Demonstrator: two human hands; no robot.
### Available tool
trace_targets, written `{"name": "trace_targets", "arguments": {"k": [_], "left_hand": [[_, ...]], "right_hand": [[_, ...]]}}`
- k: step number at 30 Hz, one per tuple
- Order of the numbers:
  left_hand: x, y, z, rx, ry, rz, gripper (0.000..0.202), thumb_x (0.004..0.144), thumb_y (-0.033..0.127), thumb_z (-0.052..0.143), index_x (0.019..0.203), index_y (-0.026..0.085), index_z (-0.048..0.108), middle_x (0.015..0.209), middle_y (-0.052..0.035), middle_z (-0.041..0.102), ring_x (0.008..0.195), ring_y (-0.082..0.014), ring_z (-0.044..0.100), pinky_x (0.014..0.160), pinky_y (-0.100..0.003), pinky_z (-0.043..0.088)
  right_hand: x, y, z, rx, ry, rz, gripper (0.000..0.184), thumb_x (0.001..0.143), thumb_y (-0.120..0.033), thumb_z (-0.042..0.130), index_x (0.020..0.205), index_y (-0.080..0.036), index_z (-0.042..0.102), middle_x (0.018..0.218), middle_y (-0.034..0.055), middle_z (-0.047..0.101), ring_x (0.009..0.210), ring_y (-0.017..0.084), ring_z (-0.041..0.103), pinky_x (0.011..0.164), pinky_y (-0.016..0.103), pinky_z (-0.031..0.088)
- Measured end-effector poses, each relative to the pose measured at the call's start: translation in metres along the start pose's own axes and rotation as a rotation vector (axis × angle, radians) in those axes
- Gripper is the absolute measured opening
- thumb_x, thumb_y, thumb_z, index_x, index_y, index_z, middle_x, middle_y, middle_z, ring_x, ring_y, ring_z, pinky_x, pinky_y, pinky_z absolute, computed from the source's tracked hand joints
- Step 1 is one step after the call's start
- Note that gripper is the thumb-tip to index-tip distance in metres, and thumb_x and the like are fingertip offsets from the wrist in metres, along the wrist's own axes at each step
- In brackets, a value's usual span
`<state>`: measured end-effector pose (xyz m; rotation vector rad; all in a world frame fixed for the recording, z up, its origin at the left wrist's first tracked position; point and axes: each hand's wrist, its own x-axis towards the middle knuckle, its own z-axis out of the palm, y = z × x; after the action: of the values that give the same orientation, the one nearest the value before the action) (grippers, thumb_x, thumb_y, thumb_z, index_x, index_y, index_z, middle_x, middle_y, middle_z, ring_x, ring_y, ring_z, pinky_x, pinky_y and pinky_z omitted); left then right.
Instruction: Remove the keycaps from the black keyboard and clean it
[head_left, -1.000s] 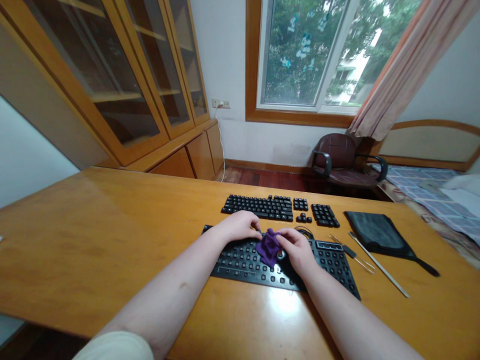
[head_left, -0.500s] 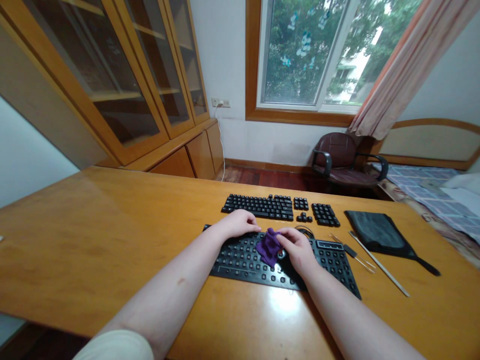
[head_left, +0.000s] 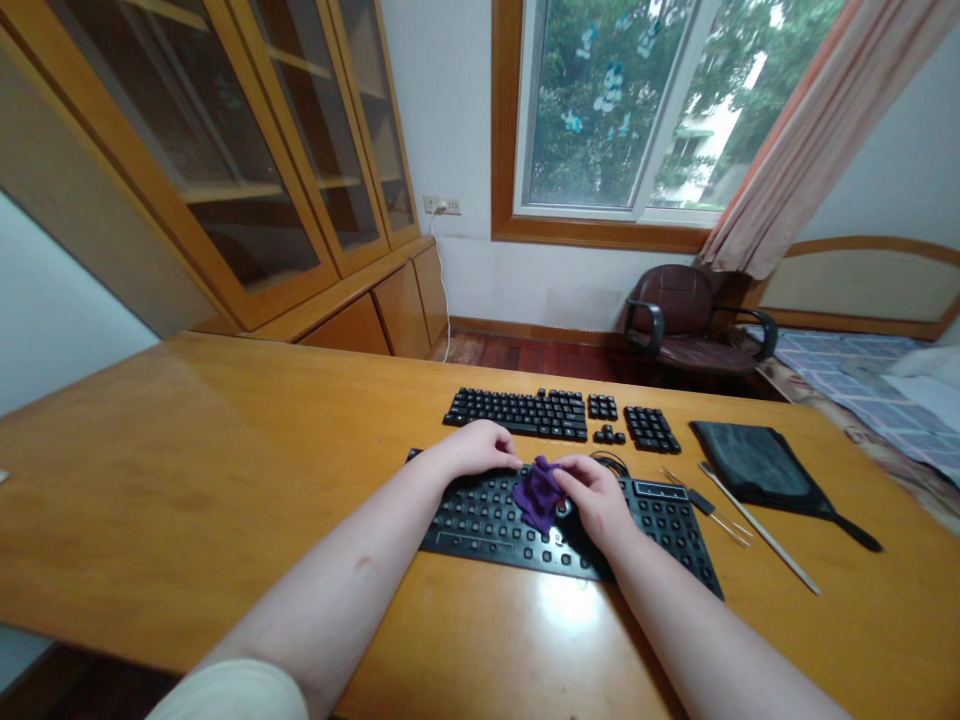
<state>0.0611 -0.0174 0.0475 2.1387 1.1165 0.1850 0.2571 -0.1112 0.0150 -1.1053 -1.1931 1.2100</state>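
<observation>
A black keyboard base (head_left: 469,547) with its keycaps off lies on the wooden desk (head_left: 187,480). In my right hand (head_left: 596,495) a crumpled purple cloth (head_left: 538,492) is pinched between thumb and fingers. The cloth hangs over the middle of the base and hides some key posts. My left hand (head_left: 482,447) is closed at the far edge of the base, left of the cloth, its fingertips pointing right. What those fingers grip, if anything, is hidden.
Loose black keycaps (head_left: 517,412) are laid out in keyboard order beyond the base. On the right are a wire keycap puller (head_left: 701,500), a thin pale stick (head_left: 761,528) and a black pouch (head_left: 757,465). A coiled cable (head_left: 611,462) sits behind the base.
</observation>
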Motion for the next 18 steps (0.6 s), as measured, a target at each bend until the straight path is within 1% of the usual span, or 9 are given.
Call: {"name": "trace_targets", "arguments": {"k": [4, 8, 14, 18], "left_hand": [[0.0002, -0.0013, -0.0004, -0.047, -0.020, 0.019, 0.026, 0.066, 0.041, 0.068, 0.080, 0.019, 0.071, 0.079, -0.0013, 0.071, 0.073, -0.0165, 0.063, 0.065, -0.023, 0.044], [0.0009, -0.0028, 0.0003, -0.063, -0.012, 0.022, 0.025, 0.063, 0.039, 0.072, 0.076, 0.019, 0.069, 0.077, -0.0005, 0.071, 0.072, -0.0163, 0.064, 0.064, -0.023, 0.044], [0.0017, -0.0015, 0.0029, -0.036, -0.004, 0.031, 0.028, 0.055, 0.036, 0.078, 0.074, 0.018, 0.067, 0.074, 0.0003, 0.069, 0.071, -0.0160, 0.063, 0.061, -0.022, 0.043], [0.0014, -0.0008, 0.0037, -0.054, -0.007, 0.021, 0.027, 0.057, 0.036, 0.077, 0.074, 0.017, 0.067, 0.073, 0.0002, 0.068, 0.069, -0.0155, 0.062, 0.060, -0.022, 0.044]], "right_hand": [[-0.0002, -0.0021, 0.0008, 0.000, 0.005, 0.005, 0.024, 0.069, -0.041, 0.070, 0.076, -0.018, 0.065, 0.061, 0.0003, 0.063, 0.049, 0.013, 0.054, 0.049, 0.025, 0.045], [-0.0003, -0.0045, 0.0016, -0.020, 0.016, 0.008, 0.027, 0.068, -0.043, 0.070, 0.075, -0.018, 0.065, 0.061, 0.0009, 0.064, 0.049, 0.014, 0.054, 0.048, 0.026, 0.045], [0.0002, -0.0026, 0.0013, -0.015, 0.004, 0.002, 0.024, 0.070, -0.041, 0.070, 0.076, -0.018, 0.065, 0.062, 0.0011, 0.064, 0.050, 0.014, 0.054, 0.048, 0.026, 0.046], [0.0007, -0.0002, 0.0002, -0.008, -0.002, 0.011, 0.025, 0.069, -0.042, 0.070, 0.075, -0.018, 0.065, 0.061, 0.0006, 0.063, 0.048, 0.013, 0.053, 0.048, 0.026, 0.045]]}}
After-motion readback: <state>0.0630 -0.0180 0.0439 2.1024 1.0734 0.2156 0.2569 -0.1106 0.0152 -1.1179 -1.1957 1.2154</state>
